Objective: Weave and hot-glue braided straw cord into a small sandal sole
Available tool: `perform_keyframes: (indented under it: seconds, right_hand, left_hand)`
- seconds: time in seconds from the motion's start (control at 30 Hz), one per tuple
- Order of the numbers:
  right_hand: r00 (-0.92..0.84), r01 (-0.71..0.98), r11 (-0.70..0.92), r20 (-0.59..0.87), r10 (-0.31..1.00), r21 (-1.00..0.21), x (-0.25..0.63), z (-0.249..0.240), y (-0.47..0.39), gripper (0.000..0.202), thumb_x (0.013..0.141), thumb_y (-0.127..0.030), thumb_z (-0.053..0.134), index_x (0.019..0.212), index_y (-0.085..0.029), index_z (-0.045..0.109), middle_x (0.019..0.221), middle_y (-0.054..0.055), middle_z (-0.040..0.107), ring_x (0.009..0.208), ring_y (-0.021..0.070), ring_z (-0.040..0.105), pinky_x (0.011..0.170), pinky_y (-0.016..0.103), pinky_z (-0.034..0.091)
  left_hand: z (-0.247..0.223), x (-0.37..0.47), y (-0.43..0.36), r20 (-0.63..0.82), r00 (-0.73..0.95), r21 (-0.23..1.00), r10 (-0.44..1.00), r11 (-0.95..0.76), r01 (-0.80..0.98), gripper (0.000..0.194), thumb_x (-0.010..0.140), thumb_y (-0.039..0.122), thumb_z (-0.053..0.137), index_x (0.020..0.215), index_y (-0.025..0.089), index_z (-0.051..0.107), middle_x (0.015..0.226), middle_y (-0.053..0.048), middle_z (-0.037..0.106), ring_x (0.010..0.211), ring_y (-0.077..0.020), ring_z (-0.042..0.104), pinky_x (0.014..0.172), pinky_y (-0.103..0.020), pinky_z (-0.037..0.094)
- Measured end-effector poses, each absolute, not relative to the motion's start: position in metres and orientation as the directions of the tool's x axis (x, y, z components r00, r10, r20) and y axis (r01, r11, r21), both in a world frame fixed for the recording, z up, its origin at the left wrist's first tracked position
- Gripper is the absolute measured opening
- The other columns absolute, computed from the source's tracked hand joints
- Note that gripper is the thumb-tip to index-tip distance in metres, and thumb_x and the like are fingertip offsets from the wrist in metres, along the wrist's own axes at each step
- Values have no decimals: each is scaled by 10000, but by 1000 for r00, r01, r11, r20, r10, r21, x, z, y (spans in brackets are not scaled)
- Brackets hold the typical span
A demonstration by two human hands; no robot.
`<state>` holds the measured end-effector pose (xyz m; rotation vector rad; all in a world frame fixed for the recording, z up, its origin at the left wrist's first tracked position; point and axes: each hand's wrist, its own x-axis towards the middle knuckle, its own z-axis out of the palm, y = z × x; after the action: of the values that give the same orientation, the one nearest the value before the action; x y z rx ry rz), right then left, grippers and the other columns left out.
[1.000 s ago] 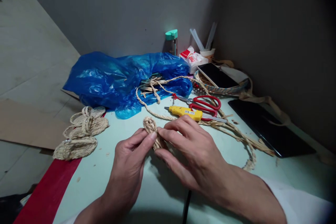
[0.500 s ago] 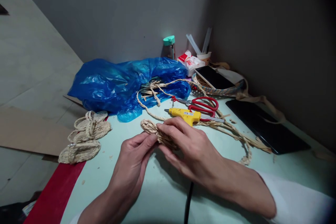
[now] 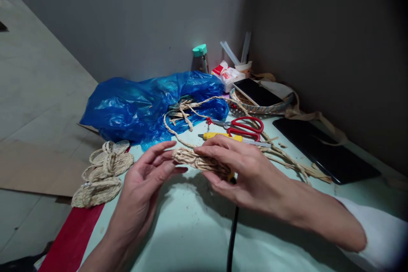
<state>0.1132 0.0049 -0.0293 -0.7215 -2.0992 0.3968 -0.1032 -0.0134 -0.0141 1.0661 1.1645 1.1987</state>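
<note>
Over the table, my right hand (image 3: pixel 251 172) grips a flat coil of braided straw cord (image 3: pixel 196 159), thumb below and fingers along its top. The coil's right part is hidden in that hand. My left hand (image 3: pixel 143 182) is open at the coil's left end, its fingers apart and curved around that end; whether a fingertip touches it I cannot tell. Just behind the right hand lies a yellow glue gun (image 3: pixel 212 135), partly covered by the fingers. Red-handled scissors (image 3: pixel 244 127) lie beyond it.
Small woven straw slippers (image 3: pixel 102 174) sit at the table's left edge. A blue plastic bag (image 3: pixel 127 106) holding straw lies at the back. Behind the right arm are straw strands (image 3: pixel 296 165), a black tablet-like slab (image 3: pixel 321 148) and a basket (image 3: pixel 234 95) with a phone (image 3: pixel 256 92). A black cord (image 3: pixel 233 238) runs frontward.
My left hand has let go of the coil and moved left, its fingers spreading. The right hand keeps its hold and has shifted slightly right, exposing more of the coil.
</note>
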Motion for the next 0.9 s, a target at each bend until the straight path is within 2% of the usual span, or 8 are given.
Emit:
perform_keyframes:
  seconds: [0.07,0.17,0.27,0.37,0.47,0.7,0.83,0.9]
  right_hand:
    - [-507,319,769,586,632,-554,116,-26,8,302,898,-106,610,1176,-28,696,961,120,677,788,178,629,669,278,515]
    - [-552,286,736,522,650,-614,119,-22,9,317,891,-114,633,1196,-64,705,978,102,705,826,174,654,734,275,520]
    - [-573,284,701,470,671,-655,121,-20,8,352,869,-118,654,1217,-103,704,1033,87,724,878,182,673,796,291,521]
    - [-628,279,681,407,663,-677,122,-19,7,352,873,-131,653,1222,-105,696,1037,80,721,862,175,666,770,285,511]
    - [-662,281,675,371,651,-683,124,-17,6,333,882,-145,653,1209,-94,688,1010,71,716,843,163,651,750,265,492]
    - [-715,314,692,317,623,-650,127,-15,4,289,903,-155,607,1184,-139,673,952,41,710,782,151,628,720,249,450]
    - [-703,425,639,211,679,-642,127,-16,4,365,936,-271,582,1285,-169,554,936,38,706,733,176,619,641,276,421]
    - [-700,446,625,185,689,-641,127,-16,5,360,939,-291,572,1276,-170,532,969,54,710,727,179,622,613,276,401]
  left_hand:
    - [-13,-110,-11,39,0,999,999,-38,38,380,779,271,838,1145,284,737,1181,-32,753,1089,-183,691,887,-202,553]
    - [-14,-115,-10,147,153,968,977,-174,180,423,751,243,861,1143,341,735,1211,-2,737,1182,-187,648,946,-195,522]
    - [-16,-113,-11,230,244,930,942,-286,230,393,773,208,843,1110,380,736,1144,27,735,1126,-173,662,985,-221,507]
    - [-18,-111,-12,276,260,903,925,-342,260,374,798,194,819,1095,401,725,1091,53,724,1069,-148,666,967,-209,507]
    - [-19,-113,-13,295,296,851,908,-391,351,324,813,210,806,1083,368,724,1065,40,719,1039,-155,663,943,-223,507]
    - [-20,-113,-15,435,392,614,810,-586,529,278,840,158,762,1080,277,687,1019,12,730,984,-153,669,912,-252,496]
    - [-22,-110,-16,480,391,579,785,-619,531,250,844,121,746,1041,264,689,979,16,732,931,-139,676,843,-248,519]
    - [-24,-109,-16,499,386,574,776,-630,523,247,836,108,749,1025,259,695,965,13,737,907,-138,679,806,-250,529]
